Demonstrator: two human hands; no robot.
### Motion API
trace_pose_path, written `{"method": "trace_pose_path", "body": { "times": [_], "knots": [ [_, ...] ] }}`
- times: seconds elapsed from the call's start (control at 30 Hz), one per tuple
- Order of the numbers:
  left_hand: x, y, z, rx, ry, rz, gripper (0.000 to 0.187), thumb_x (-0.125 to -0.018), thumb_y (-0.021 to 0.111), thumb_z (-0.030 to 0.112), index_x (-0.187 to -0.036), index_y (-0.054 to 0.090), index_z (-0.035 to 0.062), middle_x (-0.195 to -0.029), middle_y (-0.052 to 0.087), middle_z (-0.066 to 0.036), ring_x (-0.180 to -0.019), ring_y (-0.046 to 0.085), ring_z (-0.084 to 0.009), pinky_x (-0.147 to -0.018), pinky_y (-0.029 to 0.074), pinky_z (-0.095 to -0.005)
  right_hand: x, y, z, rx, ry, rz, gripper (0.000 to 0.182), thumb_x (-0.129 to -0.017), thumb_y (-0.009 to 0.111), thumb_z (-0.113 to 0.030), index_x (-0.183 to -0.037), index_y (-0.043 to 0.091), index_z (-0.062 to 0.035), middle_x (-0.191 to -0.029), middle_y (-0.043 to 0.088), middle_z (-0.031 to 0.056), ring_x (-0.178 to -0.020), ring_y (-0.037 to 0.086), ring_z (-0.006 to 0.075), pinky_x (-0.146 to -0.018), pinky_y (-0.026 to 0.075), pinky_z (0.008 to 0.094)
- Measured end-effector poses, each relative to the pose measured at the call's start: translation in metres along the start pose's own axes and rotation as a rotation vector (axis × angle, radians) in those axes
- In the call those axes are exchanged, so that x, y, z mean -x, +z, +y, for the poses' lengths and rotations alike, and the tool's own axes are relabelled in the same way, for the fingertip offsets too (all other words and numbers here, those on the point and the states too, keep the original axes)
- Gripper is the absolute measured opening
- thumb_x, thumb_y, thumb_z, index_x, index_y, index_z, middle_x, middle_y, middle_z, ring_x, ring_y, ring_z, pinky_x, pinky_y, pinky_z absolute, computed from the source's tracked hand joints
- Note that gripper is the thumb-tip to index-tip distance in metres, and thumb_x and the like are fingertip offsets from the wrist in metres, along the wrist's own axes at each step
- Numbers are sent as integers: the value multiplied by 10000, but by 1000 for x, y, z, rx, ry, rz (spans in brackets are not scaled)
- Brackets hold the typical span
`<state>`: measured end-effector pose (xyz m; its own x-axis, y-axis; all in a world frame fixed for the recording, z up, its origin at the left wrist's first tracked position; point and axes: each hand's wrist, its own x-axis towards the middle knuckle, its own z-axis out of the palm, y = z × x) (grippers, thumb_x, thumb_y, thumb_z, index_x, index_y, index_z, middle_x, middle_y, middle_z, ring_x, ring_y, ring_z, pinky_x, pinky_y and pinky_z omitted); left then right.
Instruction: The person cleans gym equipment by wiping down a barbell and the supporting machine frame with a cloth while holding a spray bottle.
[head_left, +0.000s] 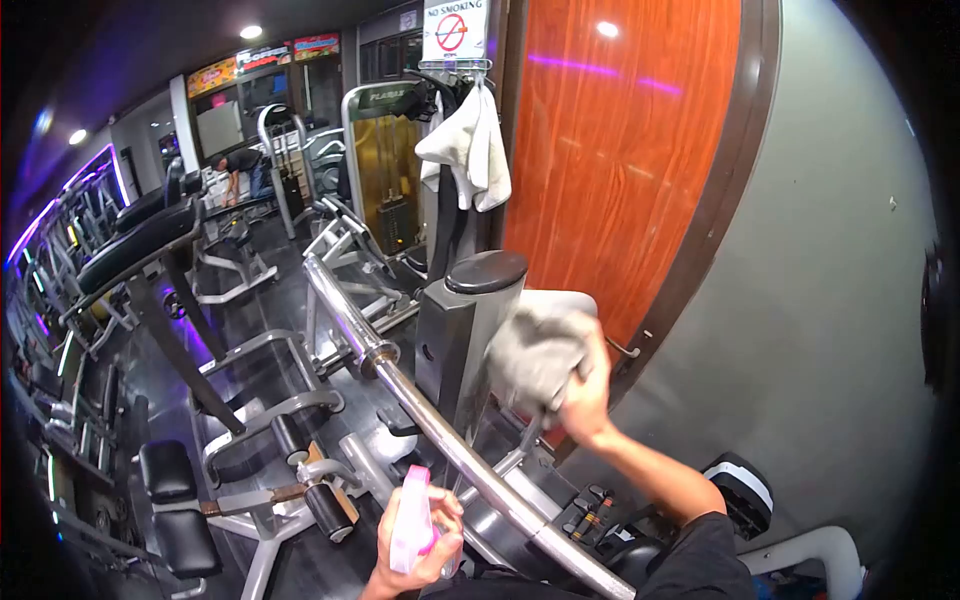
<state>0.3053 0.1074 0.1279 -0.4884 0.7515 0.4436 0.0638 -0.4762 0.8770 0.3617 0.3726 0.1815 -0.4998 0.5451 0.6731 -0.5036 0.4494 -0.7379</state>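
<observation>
My left hand [445,555], low in the middle of the view, is wrapped round a pink spray bottle [410,525]. My right hand [588,400] grips a crumpled grey cloth [530,360], slightly blurred, which overlaps the side of a grey machine column [450,335] with a black rounded top. Between the hands a chrome bar [430,420] with a collar runs diagonally from upper left down to the bottom edge.
A leg machine with black roller pads [330,510] stands at left. Behind it are a padded bench [140,240] and a weight-stack machine [385,170]. A white towel [470,150] hangs by the orange wooden door [610,150]. Far back, a person [245,172] bends down.
</observation>
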Motion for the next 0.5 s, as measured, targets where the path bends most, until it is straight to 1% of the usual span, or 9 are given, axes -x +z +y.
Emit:
{"method": "trace_pose_path", "body": {
  "times": [0.03, 0.07, 0.1, 0.17, 0.23, 0.3, 0.33, 0.37, 0.5],
  "knots": [
    [-4, 6, 9, 41, -31, 39, 477, -789, 700, -4, -1166, 410, -40, -976, 567, -187, -750, 622, -171, -661, 521, -277, -20, 2, -18, 80, -62, 91, 499, -739, 396, 67, -1222, 479, -26, -1175, 522, 79, -1136, 500, 176, -1010, 386, 328],
    [-9, 10, 17, 16, -26, 20, 465, -791, 699, -1, -1155, 412, -41, -964, 570, -175, -750, 621, -170, -669, 524, -279, -36, 5, -32, 58, -104, 151, 454, -780, 418, 54, -1223, 473, -28, -1173, 523, 77, -1135, 500, 177, -1010, 385, 326],
    [-10, 13, 18, 3, -19, 22, 465, -791, 699, -1, -1155, 412, -41, -964, 570, -175, -750, 621, -170, -669, 524, -279, -51, 7, -41, 17, -120, 176, 462, -782, 438, 57, -1232, 478, -39, -1168, 527, 73, -1136, 504, 189, -1014, 380, 330],
    [-12, 21, 18, -22, 60, 42, 445, -801, 693, 7, -1144, 414, -43, -950, 573, -164, -742, 619, -167, -665, 520, -278, -80, 13, -42, -92, -202, 98, 546, -722, 451, 126, -1244, 467, -31, -1149, 545, 95, -1136, 525, 232, -985, 426, 342],
    [-10, 26, 16, -10, 100, 60, 441, -814, 696, 44, -1140, 412, -42, -940, 576, -155, -734, 618, -166, -664, 518, -280, -106, 22, -49, 370, -590, -114, 503, -735, 519, 95, -1215, 503, -54, -1133, 553, 124, -1110, 551, 288, -979, 435, 362],
    [-8, 30, 14, 35, 110, 97, 456, -826, 705, 87, -1145, 406, -44, -935, 574, -152, -731, 617, -168, -663, 515, -283, -116, 34, -46, 424, -483, -609, 452, -734, 562, 48, -1164, 551, -94, -1143, 548, 141, -1088, 548, 340, -945, 453, 386],
    [-6, 32, 14, 32, 112, 100, 456, -826, 705, 87, -1145, 406, -44, -935, 574, -152, -731, 617, -168, -663, 515, -283, -116, 42, -46, 555, -532, -732, 420, -737, 587, 7, -1136, 569, -123, -1135, 553, 126, -1062, 557, 339, -898, 472, 391],
    [-5, 32, 14, 71, 103, 93, 467, -829, 710, 107, -1148, 404, -44, -941, 571, -154, -730, 616, -169, -663, 513, -285, -113, 44, -50, 591, -476, -698, 364, -754, 599, -39, -1106, 583, -128, -1136, 561, 102, -1038, 571, 332, -866, 478, 400],
    [-6, 32, 16, 147, 134, 97, 495, -834, 722, 149, -1159, 402, -41, -963, 561, -168, -721, 612, -174, -657, 509, -293, -111, 33, -51, 573, -337, -652, 365, -752, 588, -38, -1104, 586, -133, -1143, 564, 83, -1060, 576, 308, -898, 478, 383]
  ]
}}
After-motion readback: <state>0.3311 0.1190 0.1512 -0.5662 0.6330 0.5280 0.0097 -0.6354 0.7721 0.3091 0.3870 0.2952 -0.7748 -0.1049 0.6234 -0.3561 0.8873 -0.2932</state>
